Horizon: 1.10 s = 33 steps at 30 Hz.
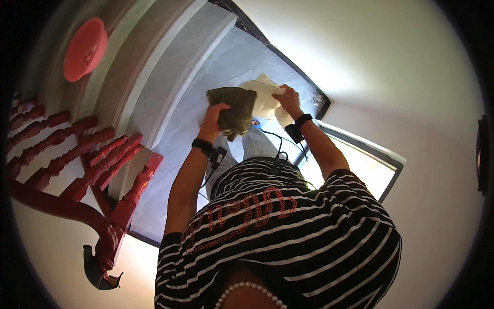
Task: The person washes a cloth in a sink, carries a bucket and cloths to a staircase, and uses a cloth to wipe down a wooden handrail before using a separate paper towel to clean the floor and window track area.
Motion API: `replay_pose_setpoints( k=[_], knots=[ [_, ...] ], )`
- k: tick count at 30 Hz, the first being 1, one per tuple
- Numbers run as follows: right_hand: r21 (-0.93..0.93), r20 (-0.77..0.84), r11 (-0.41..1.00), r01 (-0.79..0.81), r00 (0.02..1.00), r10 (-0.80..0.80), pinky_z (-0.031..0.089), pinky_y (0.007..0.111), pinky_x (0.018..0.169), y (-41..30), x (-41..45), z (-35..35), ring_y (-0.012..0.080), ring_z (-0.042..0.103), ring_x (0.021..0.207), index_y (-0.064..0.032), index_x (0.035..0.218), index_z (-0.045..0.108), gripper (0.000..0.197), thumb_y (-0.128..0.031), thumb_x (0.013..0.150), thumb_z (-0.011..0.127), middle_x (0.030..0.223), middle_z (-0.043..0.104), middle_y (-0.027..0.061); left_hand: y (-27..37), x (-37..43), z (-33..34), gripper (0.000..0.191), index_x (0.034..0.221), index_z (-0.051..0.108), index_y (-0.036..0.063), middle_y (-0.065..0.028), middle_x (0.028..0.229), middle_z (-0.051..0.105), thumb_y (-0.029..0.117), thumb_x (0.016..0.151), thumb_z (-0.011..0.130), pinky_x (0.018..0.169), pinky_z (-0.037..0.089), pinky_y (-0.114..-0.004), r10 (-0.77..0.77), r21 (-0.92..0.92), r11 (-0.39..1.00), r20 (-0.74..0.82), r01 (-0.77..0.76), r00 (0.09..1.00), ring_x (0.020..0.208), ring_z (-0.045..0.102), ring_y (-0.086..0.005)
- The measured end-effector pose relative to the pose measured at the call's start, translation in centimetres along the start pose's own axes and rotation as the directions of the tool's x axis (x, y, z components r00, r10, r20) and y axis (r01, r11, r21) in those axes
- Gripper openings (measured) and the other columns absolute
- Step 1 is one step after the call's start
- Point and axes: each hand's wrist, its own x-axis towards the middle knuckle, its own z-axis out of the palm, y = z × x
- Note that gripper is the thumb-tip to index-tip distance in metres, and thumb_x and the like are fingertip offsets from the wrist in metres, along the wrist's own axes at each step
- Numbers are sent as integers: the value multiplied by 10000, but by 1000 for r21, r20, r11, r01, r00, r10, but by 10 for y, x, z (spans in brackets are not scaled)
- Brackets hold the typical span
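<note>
My left hand (214, 119) grips a folded dark olive cloth (234, 106), its thumb lying over the near edge. To the right of it, my right hand (288, 99) pinches the upper right edge of a pale, translucent item (262, 94) that looks like a plastic bag. The cloth's right side overlaps the bag's left part in this view. Whether anything is inside the bag cannot be told. Both are held above the grey tiled floor, in front of my legs.
Grey stairs (154, 69) rise at the upper left, with a pink plastic basin (85, 50) on them. A red wooden balustrade (133, 193) stands at the left, a dark cloth item (96, 270) on its post. A low window (347, 162) is at the right. Cables hang near my waist.
</note>
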Motion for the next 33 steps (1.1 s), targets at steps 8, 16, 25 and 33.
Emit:
replay_pose_setpoints(
  k=[8, 16, 25, 33],
  knots=[
    [-257, -172, 947, -193, 973, 151, 467, 444, 882, -16, 4, -3, 387, 585, 996, -98, 1063, 597, 457, -345, 690, 690, 1019, 633, 199, 42, -22, -43, 317, 1012, 560, -45, -173, 955, 613, 24, 707, 611, 743, 548, -463, -56, -109, 992, 36, 60, 998, 815, 628, -325],
    [277, -209, 908, -316, 902, 377, 449, 378, 894, -8, 23, 14, 318, 571, 1027, 55, 1112, 492, 568, -295, 727, 719, 1085, 593, 203, 36, -32, -83, 305, 1021, 561, -52, -166, 965, 619, 50, 735, 590, 767, 541, -444, -5, -190, 982, -34, -2, 999, 846, 625, -309],
    [875, 472, 63, -479, 819, -327, 428, 388, 962, -198, -62, 77, 309, 516, 1091, 5, 1204, 445, 416, 21, 790, 484, 1168, 531, 177, 96, -122, -173, 351, 1069, 557, -42, -171, 1005, 621, 84, 742, 572, 811, 524, -437, 99, -292, 952, 0, -95, 995, 875, 623, -320],
    [742, 437, 635, -215, 874, -214, 503, 286, 717, -360, -133, 129, 177, 609, 815, -24, 1063, 542, 213, -92, 862, 557, 932, 607, 76, 147, -266, -246, 534, 1172, 516, -20, -191, 1091, 591, 218, 694, 535, 880, 477, -466, 164, -428, 886, -73, -180, 984, 980, 583, -336]
  ],
)
